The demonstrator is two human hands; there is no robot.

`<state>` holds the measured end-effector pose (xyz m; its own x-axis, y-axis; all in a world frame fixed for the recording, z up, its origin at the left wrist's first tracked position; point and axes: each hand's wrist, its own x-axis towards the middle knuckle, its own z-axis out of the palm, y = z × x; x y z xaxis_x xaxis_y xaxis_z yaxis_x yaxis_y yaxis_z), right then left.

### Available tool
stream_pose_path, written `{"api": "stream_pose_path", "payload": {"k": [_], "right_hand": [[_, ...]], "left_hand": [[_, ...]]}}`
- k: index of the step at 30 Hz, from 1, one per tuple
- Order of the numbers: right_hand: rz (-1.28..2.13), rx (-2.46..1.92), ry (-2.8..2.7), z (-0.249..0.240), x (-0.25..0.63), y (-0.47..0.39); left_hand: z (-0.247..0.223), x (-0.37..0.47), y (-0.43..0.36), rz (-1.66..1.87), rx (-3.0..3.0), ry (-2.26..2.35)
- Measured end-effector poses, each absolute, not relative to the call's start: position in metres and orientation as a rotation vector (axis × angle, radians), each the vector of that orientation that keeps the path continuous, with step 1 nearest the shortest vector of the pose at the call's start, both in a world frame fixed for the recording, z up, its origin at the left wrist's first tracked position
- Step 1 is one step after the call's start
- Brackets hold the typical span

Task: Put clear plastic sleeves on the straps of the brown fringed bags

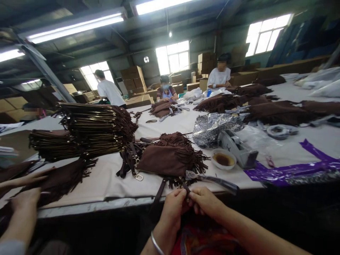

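Note:
My left hand (173, 207) and my right hand (205, 202) meet at the table's front edge, both pinching the end of a dark brown strap (160, 193) with a metal clasp. The strap hangs from a brown fringed suede bag (170, 159) lying just beyond my hands. A silver bracelet sits on my left wrist. A loose bundle of straps with clips (130, 159) lies left of the bag.
A tall stack of flat brown bags (92, 129) stands at the left. A small bowl (223, 158), a tape dispenser (237, 145) and purple film (292, 171) lie to the right. A co-worker's hands (25, 198) handle a fringed bag at far left. Other people work farther down the table.

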<state>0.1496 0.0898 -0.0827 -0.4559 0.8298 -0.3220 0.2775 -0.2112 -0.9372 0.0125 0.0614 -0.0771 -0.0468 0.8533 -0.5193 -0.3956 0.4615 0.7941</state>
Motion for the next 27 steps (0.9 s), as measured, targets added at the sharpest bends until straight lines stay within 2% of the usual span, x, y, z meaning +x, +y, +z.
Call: {"api": "stream_pose_path", "payload": {"k": [5, 12, 17, 24, 27], "right_hand": [[1.602, -1.132, -1.682, -0.084, 0.15, 0.083], [1.873, -1.042, -1.431, -0.089, 0.149, 0.076], [2.156, -0.976, -1.056, -0.08, 0.154, 0.079], [1.882, -1.288, -1.458, -0.082, 0.139, 0.089], [1.401, -1.255, -1.886, -0.075, 0.154, 0.088]], "left_hand": [[-0.076, 0.013, 0.061, 1.115, 0.329, 0.986], [-0.072, 0.029, 0.06, 1.201, 0.383, 1.102], [-0.073, 0.031, 0.059, 1.164, 0.441, 1.163], [-0.073, 0.028, 0.086, 1.107, 0.496, 1.172], [-0.073, 0.027, 0.095, 1.138, 0.441, 1.22]]}}
